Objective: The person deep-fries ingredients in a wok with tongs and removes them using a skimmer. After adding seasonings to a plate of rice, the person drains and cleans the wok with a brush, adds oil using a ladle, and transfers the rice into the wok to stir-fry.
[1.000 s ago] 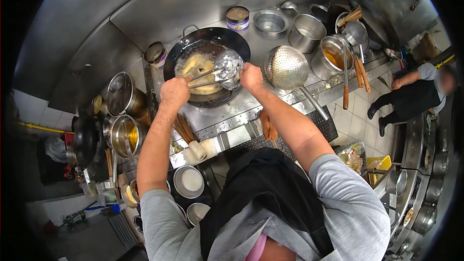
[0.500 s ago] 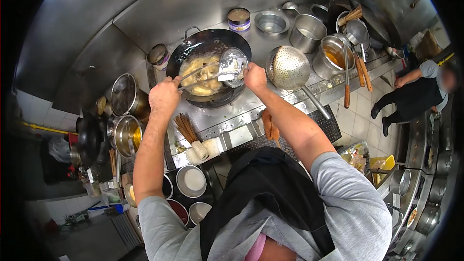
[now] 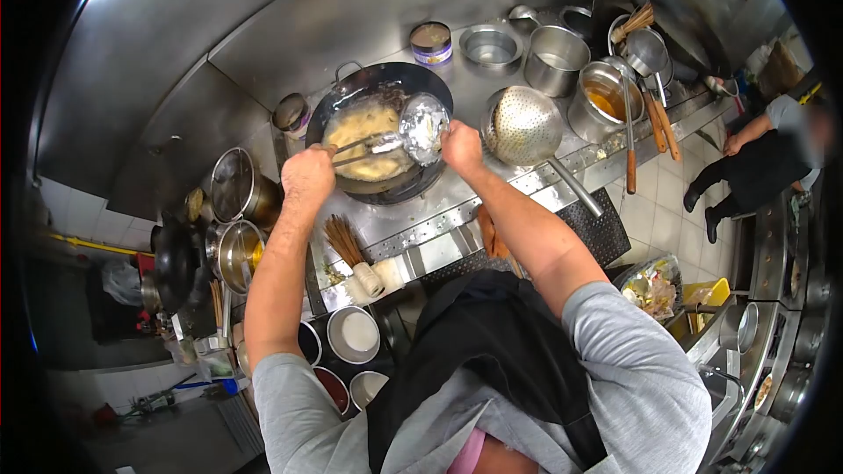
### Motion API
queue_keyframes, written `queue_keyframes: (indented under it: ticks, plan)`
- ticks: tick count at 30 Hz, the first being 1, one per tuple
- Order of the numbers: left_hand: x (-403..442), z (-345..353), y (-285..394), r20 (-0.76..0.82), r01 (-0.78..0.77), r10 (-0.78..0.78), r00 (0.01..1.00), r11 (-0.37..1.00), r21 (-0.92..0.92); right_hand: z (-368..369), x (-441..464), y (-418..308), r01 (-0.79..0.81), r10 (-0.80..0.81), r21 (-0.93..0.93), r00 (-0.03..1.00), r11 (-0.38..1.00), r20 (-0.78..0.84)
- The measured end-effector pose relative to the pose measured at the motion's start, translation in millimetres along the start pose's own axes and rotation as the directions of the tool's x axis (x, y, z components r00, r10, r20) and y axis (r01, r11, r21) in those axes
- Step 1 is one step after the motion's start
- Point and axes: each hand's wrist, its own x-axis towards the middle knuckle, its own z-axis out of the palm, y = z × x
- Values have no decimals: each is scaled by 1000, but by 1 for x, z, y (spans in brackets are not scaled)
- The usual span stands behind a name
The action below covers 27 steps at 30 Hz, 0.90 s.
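A dark wok [image 3: 413, 77] holds bubbling oil with pale golden food [image 3: 360, 123] frying in it. My left hand [image 3: 307, 177] is closed on metal tongs [image 3: 356, 156], whose arms stretch over the oil toward a shiny round bowl [image 3: 425, 128]. Above the wok's right side, my right hand [image 3: 461, 149] grips that bowl by its rim. The bowl is tilted and has something whitish in it, too blurred to name. Whether the tongs pinch anything at their tips is unclear.
Right of the wok rests a perforated strainer [image 3: 525, 127], near a pot of amber liquid [image 3: 606, 105]. A bamboo brush [image 3: 347, 246] lies at the stove's front edge, above several containers including a white-filled one [image 3: 354, 333]. Another person [image 3: 751, 162] stands far right.
My left hand and the tongs have shifted slightly right and down, their tips nearer the bowl. The bowl stays over the wok in my right hand. The view has tilted a little.
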Motion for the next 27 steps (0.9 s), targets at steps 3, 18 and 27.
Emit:
queue_keyframes:
  ticks: [3, 18, 27]
  plan:
    - [-7, 4, -13, -27, 95, -95, 995, 995, -20, -2, 4, 7, -15, 16, 36, 1000, 999, -4]
    - [9, -14, 41, 86, 138, -121, 989, 964, -227, -17, -14, 4, -126, 97, 516, 992, 847, 83]
    - [10, -17, 53, 12, 37, -35, 999, 978, -204, -22, -15, 15, -202, 165, 561, 979, 803, 116]
